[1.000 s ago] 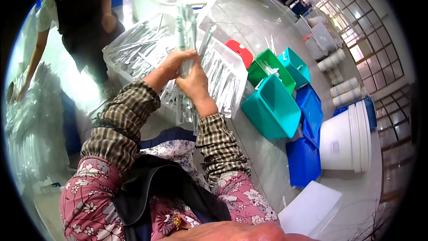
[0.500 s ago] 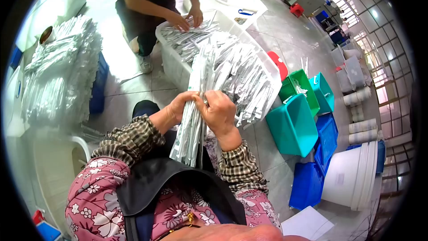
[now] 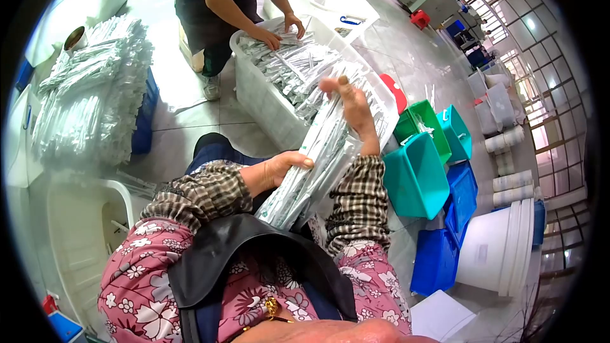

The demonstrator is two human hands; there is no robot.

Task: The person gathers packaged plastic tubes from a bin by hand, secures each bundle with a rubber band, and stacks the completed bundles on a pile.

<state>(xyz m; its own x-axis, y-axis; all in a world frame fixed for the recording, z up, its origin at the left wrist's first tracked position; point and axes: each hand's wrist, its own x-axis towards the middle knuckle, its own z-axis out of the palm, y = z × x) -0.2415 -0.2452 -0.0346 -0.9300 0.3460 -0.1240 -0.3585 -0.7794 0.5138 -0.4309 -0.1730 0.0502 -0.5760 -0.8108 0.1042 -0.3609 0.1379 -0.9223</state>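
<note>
My left hand (image 3: 284, 169) is wrapped round the lower part of a bundle of long, thin white packets (image 3: 311, 168), which tilts up and to the right. My right hand (image 3: 351, 105) is at the bundle's upper end, fingers apart and raised, its palm side near the packets. Beyond the bundle stands a large white bin (image 3: 264, 105) full of similar loose packets. Across the bin, a co-worker's two hands (image 3: 279, 35) touch the packets at its far end.
A tall stack of packets (image 3: 95, 101) rises at the left above a blue crate (image 3: 146, 114). Teal bins (image 3: 416, 174), a green bin (image 3: 432, 127), blue bins (image 3: 435, 260) and a white bucket (image 3: 492, 248) stand at the right. A white tub (image 3: 89, 235) is at lower left.
The bundle came down from over the bin towards my body and now tilts right. My right hand has loosened and moved to its upper end. The co-worker's hands came to the bin.
</note>
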